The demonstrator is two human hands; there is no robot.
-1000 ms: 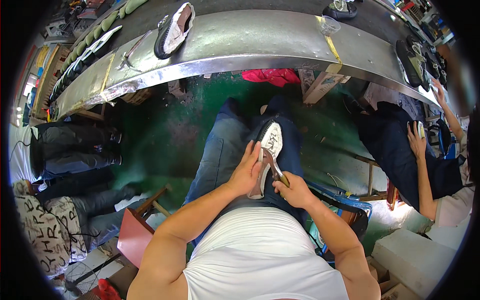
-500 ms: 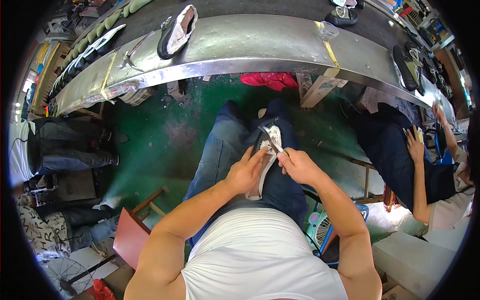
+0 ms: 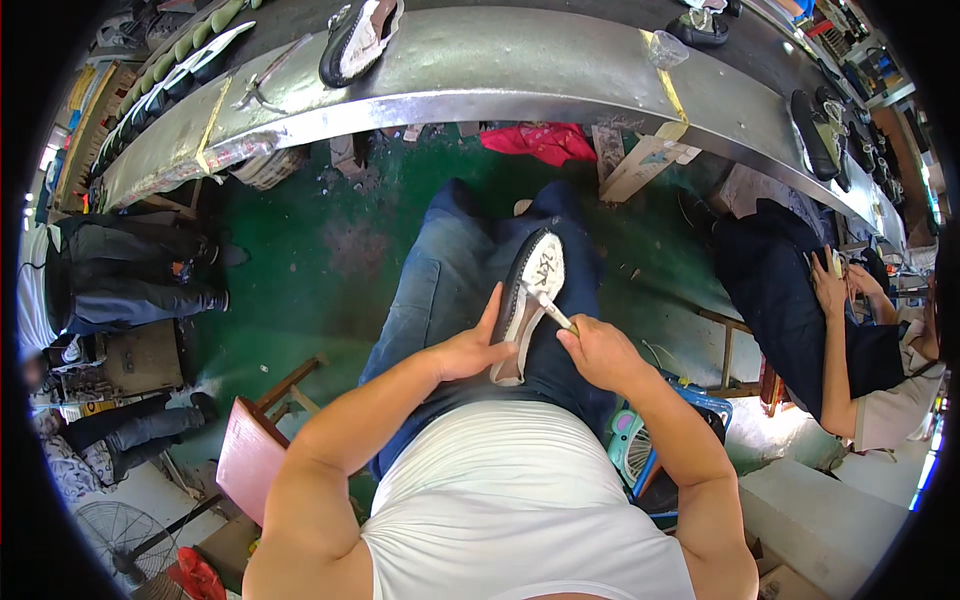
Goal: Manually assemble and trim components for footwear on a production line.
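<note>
left hand (image 3: pixel 468 352) fingers clasp the light, stiff shoe (image 3: pixel 528 300) by its side; right hand (image 3: pixel 598 352) pinches, seemingly, a brush (image 3: pixel 552 308).

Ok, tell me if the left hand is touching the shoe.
Touching. The head view shows the left hand wrapped against the side of the shoe on the lap, thumb and fingers pressed to its edge, no gap visible.
</note>
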